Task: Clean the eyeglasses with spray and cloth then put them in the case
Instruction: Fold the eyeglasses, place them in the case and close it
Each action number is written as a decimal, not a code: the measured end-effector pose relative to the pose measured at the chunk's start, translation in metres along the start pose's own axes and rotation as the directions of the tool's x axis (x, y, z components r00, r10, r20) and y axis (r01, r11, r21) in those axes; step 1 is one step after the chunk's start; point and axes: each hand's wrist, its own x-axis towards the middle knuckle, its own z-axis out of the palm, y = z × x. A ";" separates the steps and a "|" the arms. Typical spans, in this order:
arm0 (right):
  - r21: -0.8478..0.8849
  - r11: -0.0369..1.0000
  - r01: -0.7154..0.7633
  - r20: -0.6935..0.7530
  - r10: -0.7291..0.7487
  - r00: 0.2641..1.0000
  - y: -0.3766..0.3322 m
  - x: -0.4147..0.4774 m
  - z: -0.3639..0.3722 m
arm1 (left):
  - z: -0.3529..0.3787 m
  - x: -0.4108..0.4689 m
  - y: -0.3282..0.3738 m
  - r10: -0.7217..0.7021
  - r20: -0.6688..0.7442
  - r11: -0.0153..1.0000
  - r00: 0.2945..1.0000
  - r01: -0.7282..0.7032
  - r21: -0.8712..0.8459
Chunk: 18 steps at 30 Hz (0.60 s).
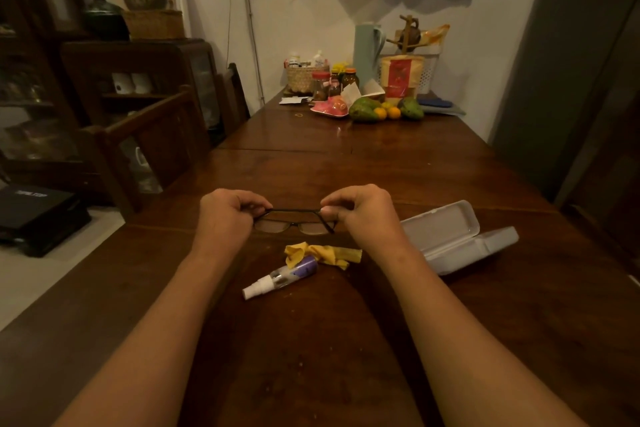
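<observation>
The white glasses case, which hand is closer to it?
Right. The right hand holds the eyeglasses just left of the open case; the left hand grips their far end.

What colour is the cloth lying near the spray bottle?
Yellow. The cloth lies crumpled on the table, seen in the head view.

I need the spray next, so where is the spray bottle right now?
In the head view, the spray bottle lies on its side on the table, between the person's forearms, its base touching the yellow cloth, nearer the camera than the eyeglasses.
</observation>
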 end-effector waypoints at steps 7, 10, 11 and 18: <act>0.341 0.939 -0.054 -0.077 0.085 0.993 -0.002 0.000 0.000 | 0.003 -0.001 0.000 -0.107 -0.096 0.992 0.990 0.100 -0.080; 0.554 0.831 -0.054 -0.081 0.118 0.990 -0.010 -0.001 0.001 | 0.009 0.000 -0.001 -0.347 -0.011 0.877 0.938 0.320 -0.359; 0.617 0.786 -0.043 -0.066 0.106 0.992 -0.013 -0.002 0.001 | 0.010 0.000 0.000 -0.420 0.040 0.796 0.907 0.389 -0.463; 0.741 0.666 -0.084 0.156 -0.050 0.986 -0.028 -0.006 0.008 | 0.019 -0.004 0.006 -0.526 0.218 0.571 0.822 0.532 -0.626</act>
